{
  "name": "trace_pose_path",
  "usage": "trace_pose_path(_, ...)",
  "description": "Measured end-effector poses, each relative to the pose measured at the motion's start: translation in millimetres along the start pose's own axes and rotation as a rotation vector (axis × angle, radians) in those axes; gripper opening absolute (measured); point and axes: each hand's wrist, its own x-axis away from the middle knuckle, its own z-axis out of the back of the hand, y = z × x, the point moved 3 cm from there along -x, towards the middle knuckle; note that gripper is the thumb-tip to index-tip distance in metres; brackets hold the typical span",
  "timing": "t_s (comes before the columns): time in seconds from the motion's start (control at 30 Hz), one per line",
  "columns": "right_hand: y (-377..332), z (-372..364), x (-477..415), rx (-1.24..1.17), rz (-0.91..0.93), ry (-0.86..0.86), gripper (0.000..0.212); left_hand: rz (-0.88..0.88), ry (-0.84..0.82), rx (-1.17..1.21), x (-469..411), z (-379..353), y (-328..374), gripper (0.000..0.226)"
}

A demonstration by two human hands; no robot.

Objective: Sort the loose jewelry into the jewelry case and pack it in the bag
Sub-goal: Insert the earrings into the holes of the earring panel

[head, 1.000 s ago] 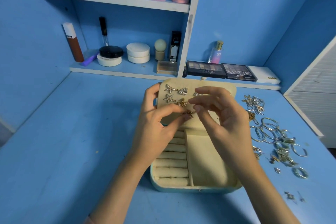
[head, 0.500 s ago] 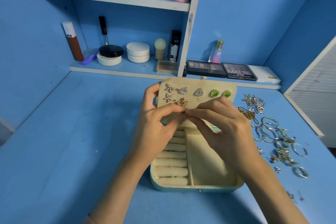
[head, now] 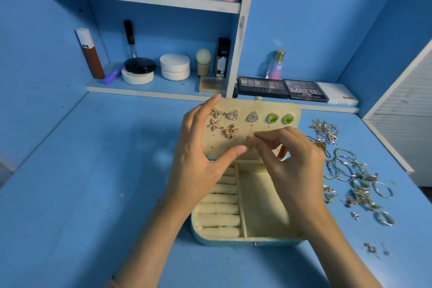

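Small earring [head: 249,142], pinched by the right hand [head: 294,159], is held against the case lid [head: 243,106] in the middle of the table [head: 93,194]. The lid is steadied by the spread left hand [head: 198,154]. If the hole is missed, the earring may be dropped.

Bare forearms [head: 145,241], pinkish left sleeve edge [head: 110,284]

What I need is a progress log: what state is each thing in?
jewelry case: open.
lid: raised, seven earrings pinned.
ring rolls: visible ones empty.
left hand: fingers straight, touching lid.
right hand: pinches gold earring at lid.
loose jewelry: heaped on table, unsorted.
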Motion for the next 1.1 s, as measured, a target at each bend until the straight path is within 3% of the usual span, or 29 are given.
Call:
trace_pose_path(0.3, -2, -3, -6, 0.095, 0.003, 0.031, 0.004, -0.01, 0.071, -0.006, -1, 2, 0, 0.079)
trace_pose_path(0.7, -8, -4, 0, 0.214, 0.08, 0.095, 0.007, -0.117, 0.179, -0.085, -2, 4, 6, 0.053)
trace_pose_path(1.1, -5, 7, 17, -0.076, -0.08, -0.056, 0.033, -0.201, 0.231, -0.376, -7, -3, 14, 0.058)
